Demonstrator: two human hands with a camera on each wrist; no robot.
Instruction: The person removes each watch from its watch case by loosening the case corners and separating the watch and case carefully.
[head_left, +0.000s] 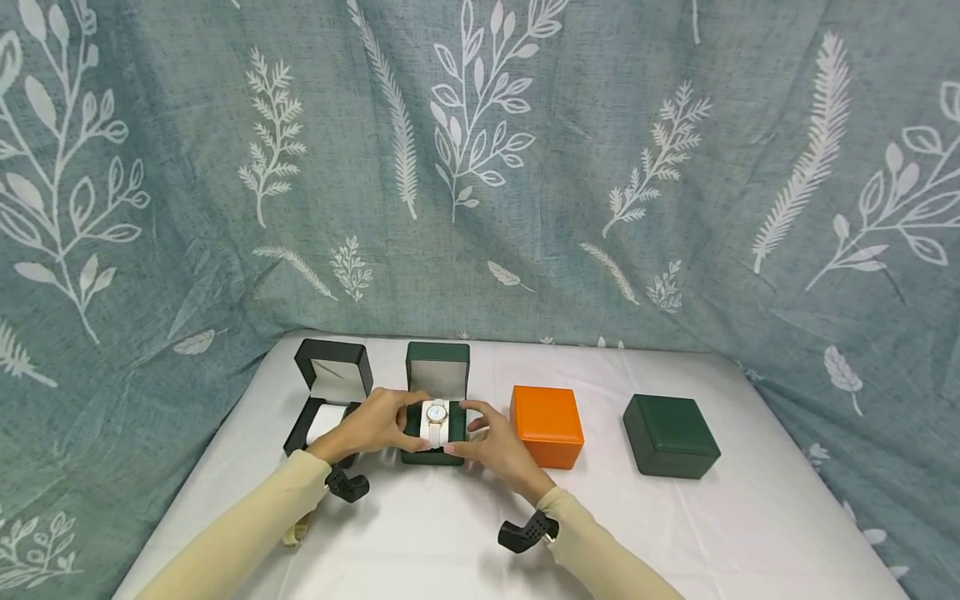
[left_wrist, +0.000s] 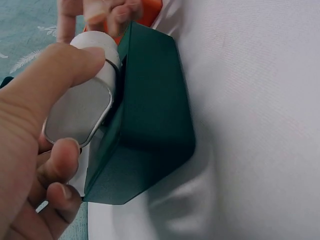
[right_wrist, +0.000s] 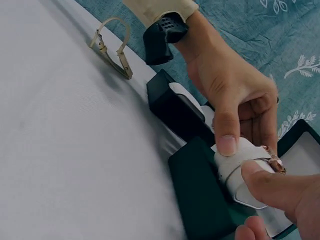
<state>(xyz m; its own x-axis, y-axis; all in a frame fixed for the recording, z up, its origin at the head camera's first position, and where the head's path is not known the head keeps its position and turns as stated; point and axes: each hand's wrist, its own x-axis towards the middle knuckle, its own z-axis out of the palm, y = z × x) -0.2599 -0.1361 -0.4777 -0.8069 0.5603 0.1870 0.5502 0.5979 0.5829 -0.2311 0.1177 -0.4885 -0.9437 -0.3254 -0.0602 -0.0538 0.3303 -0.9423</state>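
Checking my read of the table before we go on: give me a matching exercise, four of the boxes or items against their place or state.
Things:
1. black box
2. orange box
3. watch
4. tan strap

Places or states:
A. shut, just right of the open green box
B. lying loose on the white cloth, by the left sleeve
C. open, leftmost in the row
D. on a white cushion, held by the left hand and the right hand

Pairs: 1-C, 2-A, 3-D, 4-B
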